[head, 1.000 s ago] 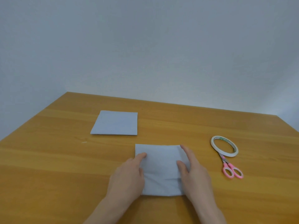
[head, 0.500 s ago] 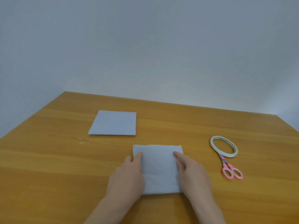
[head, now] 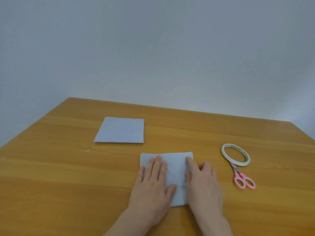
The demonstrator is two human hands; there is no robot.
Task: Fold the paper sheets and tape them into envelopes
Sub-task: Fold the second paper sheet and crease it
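A folded pale blue paper sheet (head: pixel 175 169) lies on the wooden table in front of me. My left hand (head: pixel 153 183) rests flat on its left half, fingers together and pointing away. On the sheet's right edge my right hand (head: pixel 201 183) presses down, its forefinger stretched along that edge; the hand looks slightly blurred. Neither hand grips anything. A second pale blue folded sheet (head: pixel 120 130) lies flat farther back to the left, apart from both hands.
A roll of tape (head: pixel 236 155) lies to the right of the sheet, with pink-handled scissors (head: pixel 242 178) just in front of it. The table (head: pixel 51 176) ends at a far edge against a plain grey wall.
My left hand has slid farther onto the sheet and flattened. The right hand has shifted along the right edge, and the sheet now looks narrower.
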